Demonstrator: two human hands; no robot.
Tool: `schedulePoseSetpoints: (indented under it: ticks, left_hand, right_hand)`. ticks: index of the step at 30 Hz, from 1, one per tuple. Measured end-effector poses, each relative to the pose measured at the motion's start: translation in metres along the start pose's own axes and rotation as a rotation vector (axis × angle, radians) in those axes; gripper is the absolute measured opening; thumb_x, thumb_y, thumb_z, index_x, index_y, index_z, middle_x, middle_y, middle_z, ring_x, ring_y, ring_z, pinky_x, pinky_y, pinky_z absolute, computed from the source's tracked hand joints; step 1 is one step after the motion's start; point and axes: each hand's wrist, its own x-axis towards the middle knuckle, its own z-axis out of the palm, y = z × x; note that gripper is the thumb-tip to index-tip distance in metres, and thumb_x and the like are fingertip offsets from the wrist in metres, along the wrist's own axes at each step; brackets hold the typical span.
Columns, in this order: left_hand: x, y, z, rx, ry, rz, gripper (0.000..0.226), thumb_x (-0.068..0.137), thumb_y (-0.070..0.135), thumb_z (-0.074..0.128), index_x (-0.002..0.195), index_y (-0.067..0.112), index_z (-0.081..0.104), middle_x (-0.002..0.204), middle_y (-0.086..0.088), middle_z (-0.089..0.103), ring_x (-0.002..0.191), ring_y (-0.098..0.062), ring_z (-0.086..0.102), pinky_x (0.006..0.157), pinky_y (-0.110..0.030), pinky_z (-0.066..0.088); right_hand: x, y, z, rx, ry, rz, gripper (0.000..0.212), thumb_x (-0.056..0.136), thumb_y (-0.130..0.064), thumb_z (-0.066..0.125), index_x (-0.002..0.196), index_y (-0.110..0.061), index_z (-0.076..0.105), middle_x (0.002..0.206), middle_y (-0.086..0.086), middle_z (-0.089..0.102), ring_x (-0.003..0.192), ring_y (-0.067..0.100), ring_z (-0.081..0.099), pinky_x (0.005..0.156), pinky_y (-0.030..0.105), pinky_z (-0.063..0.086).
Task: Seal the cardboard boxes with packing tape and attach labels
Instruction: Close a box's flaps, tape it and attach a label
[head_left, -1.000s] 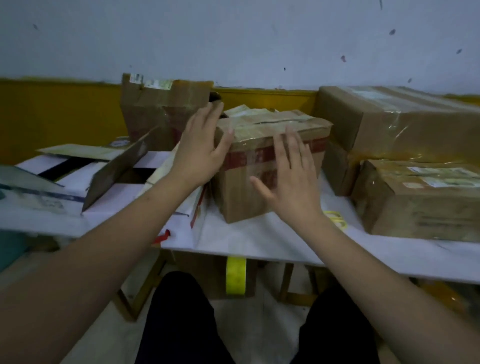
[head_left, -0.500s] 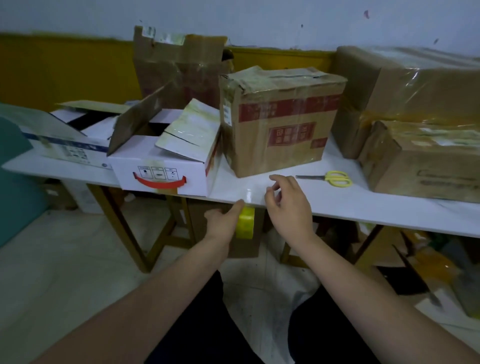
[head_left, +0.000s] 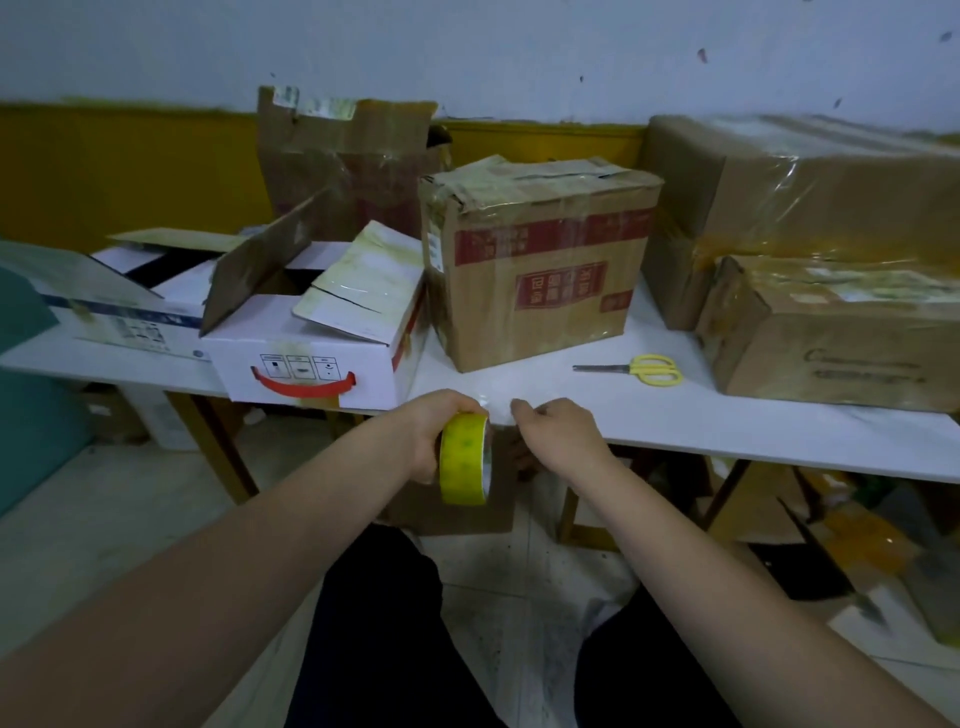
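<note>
left hand (head_left: 434, 434) grips the roll of packing tape (head_left: 465, 460), fingers curled round its far side, roll held on edge just below the front edge of the white tabletop (head_left: 727, 431). right hand (head_left: 558, 436) sits just beside the roll at its 3 o'clock, fingers narrow and pinched together at the tabletop edge; a clear strip appears to run between roll and fingertips, but it is too faint to confirm.

the brown cardboard box (head_left: 540, 265) with red printing stands upright on the tabletop at 12 o'clock from the hands, flaps folded down under old tape, a small label on its left face. yellow-handled scissors (head_left: 639, 369) lie flat at 4 o'clock of that box, apart from it. a white carton (head_left: 306, 353) with a red handle mark stands at the box's 9 o'clock, touching or nearly so, flaps raised. two wrapped brown boxes (head_left: 831, 291) are stacked at 3 o'clock, well right of the scissors. a tall open brown box (head_left: 343, 161) stands at the back, at 11 o'clock.
</note>
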Motion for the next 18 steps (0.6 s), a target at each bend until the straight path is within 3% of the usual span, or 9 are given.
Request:
schedulePoseSetpoints:
  ticks: [3,4,8,10,11,13,15,18]
  left_hand:
    - [-0.003,-0.002,0.009,0.108,-0.037,0.015,0.02,0.091,0.021,0.059,0.077,0.008,0.066,0.065,-0.009,0.066,0.066,-0.024,0.062,0.071,-0.032,0.052]
    - [-0.005,-0.003,0.014,0.126,-0.052,0.045,0.02,0.092,0.02,0.058,0.078,0.008,0.067,0.063,-0.008,0.067,0.063,-0.021,0.063,0.07,-0.03,0.052]
    - [-0.017,-0.002,0.029,0.199,-0.013,0.267,0.019,0.097,0.021,0.056,0.107,0.008,0.068,0.066,-0.005,0.072,0.056,-0.012,0.069,0.061,-0.025,0.053]
    - [-0.021,0.0,0.032,0.269,-0.014,0.371,0.02,0.097,0.022,0.057,0.111,0.013,0.068,0.074,-0.007,0.075,0.064,-0.012,0.072,0.067,-0.027,0.054]
    - [-0.023,0.001,0.034,0.282,-0.023,0.4,0.019,0.097,0.023,0.059,0.111,0.015,0.069,0.079,-0.008,0.077,0.069,-0.013,0.073,0.07,-0.028,0.054]
    - [-0.029,0.005,0.04,0.258,-0.043,0.435,0.017,0.096,0.026,0.062,0.11,0.019,0.069,0.091,-0.008,0.077,0.08,-0.016,0.074,0.076,-0.031,0.057]
    - [-0.036,0.013,0.049,0.211,-0.069,0.498,0.018,0.096,0.031,0.064,0.111,0.021,0.069,0.096,-0.006,0.076,0.084,-0.016,0.074,0.081,-0.033,0.056]
    - [-0.049,0.039,0.068,0.256,-0.019,0.641,0.025,0.096,0.042,0.063,0.111,0.022,0.062,0.103,-0.003,0.07,0.09,-0.017,0.069,0.08,-0.033,0.056]
  right_hand:
    - [0.006,-0.011,0.001,0.241,-0.185,0.158,0.059,0.092,-0.061,0.05,0.092,-0.004,0.067,0.091,0.01,0.07,0.091,0.028,0.067,0.09,0.043,0.056]
    - [0.006,-0.013,0.001,0.354,-0.22,0.196,0.056,0.091,-0.06,0.054,0.095,-0.005,0.068,0.087,0.009,0.071,0.088,0.026,0.068,0.089,0.042,0.057]
    - [-0.001,-0.023,-0.01,0.647,-0.252,0.264,0.029,0.092,-0.04,0.066,0.085,-0.012,0.065,0.064,0.005,0.063,0.059,0.017,0.059,0.067,0.029,0.056]
    - [-0.003,-0.022,-0.018,0.695,-0.196,0.201,0.024,0.094,-0.032,0.066,0.084,-0.01,0.071,0.07,0.008,0.069,0.057,0.018,0.06,0.055,0.022,0.051]
    - [-0.003,-0.022,-0.022,0.721,-0.161,0.152,0.023,0.094,-0.028,0.065,0.086,-0.009,0.075,0.078,0.011,0.073,0.063,0.02,0.063,0.057,0.023,0.051]
    - [-0.001,-0.02,-0.032,0.748,-0.068,0.039,0.021,0.095,-0.025,0.063,0.091,-0.012,0.079,0.093,0.011,0.076,0.079,0.022,0.069,0.068,0.031,0.056]
    - [0.003,-0.021,-0.047,0.711,0.057,-0.108,0.019,0.097,-0.029,0.062,0.096,-0.019,0.079,0.098,0.001,0.076,0.094,0.015,0.071,0.085,0.034,0.058]
    - [0.013,-0.027,-0.085,0.725,0.156,-0.309,0.02,0.101,-0.027,0.056,0.099,-0.022,0.076,0.098,-0.007,0.076,0.096,0.006,0.07,0.084,0.021,0.054]
